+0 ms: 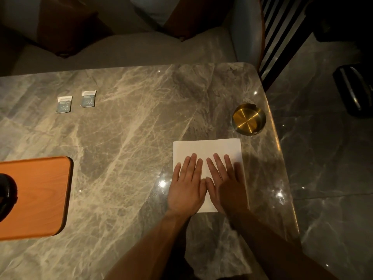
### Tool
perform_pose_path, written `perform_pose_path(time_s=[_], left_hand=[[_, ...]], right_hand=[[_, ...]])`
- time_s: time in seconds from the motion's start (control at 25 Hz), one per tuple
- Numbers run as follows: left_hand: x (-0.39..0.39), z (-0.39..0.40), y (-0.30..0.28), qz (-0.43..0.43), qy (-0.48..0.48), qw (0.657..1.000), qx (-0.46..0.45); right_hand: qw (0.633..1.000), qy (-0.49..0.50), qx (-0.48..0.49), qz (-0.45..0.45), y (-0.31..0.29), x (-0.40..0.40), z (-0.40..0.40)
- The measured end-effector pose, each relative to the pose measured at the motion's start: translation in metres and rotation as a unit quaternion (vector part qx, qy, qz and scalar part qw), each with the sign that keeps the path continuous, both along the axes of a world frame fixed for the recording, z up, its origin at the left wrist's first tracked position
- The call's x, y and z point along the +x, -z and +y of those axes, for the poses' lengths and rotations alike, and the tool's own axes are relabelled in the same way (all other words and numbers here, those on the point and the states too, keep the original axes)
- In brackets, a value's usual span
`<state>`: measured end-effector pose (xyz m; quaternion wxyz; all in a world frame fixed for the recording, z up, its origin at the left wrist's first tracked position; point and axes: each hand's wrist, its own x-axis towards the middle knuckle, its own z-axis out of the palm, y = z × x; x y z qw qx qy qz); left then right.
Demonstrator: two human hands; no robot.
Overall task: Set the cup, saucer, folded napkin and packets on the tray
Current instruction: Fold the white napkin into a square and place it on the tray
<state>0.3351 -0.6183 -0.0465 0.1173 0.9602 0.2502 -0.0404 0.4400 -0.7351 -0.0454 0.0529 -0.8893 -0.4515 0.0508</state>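
Observation:
A white napkin (205, 147) lies flat on the marble table at the right. My left hand (186, 186) and my right hand (227, 182) rest side by side on it, palms down, fingers spread, holding nothing. Two small blue-and-white packets (64, 104) (88, 99) lie apart at the far left of the table. An orange wooden tray (40, 195) sits at the left edge. A dark round object (7, 196), cut off by the frame, stands on the tray; I cannot tell if it is the cup or the saucer.
A round brass dish (248, 119) stands near the table's right edge, just beyond the napkin. The marble table (129, 138) ends in a rounded corner at the far right. A cushioned seat (121, 51) lies beyond the far edge, dark floor to the right.

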Motion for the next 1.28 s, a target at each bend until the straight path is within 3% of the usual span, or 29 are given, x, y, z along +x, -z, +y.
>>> perform_pose_path(time_s=[0.48, 0.68, 0.92, 1.08, 1.28], left_hand=[[-0.008, 0.036, -0.008, 0.081, 0.007, 0.996, 0.025], [0.024, 0.048, -0.016, 0.066, 0.035, 0.997, 0.019], [0.028, 0.060, -0.013, 0.095, 0.019, 0.995, -0.001], [0.033, 0.077, -0.019, 0.122, 0.059, 0.991, -0.013], [0.040, 0.118, -0.042, 0.080, 0.114, 0.990, 0.018]], right_hand=[[0.999, 0.009, -0.033, 0.037, -0.011, 0.019, 0.000], [0.998, -0.046, -0.012, 0.027, -0.016, 0.050, 0.036], [0.999, -0.004, -0.022, 0.031, -0.015, 0.068, 0.027], [0.999, -0.012, -0.035, 0.020, -0.022, 0.072, 0.030], [0.995, -0.041, -0.094, -0.005, -0.039, 0.094, 0.038]])
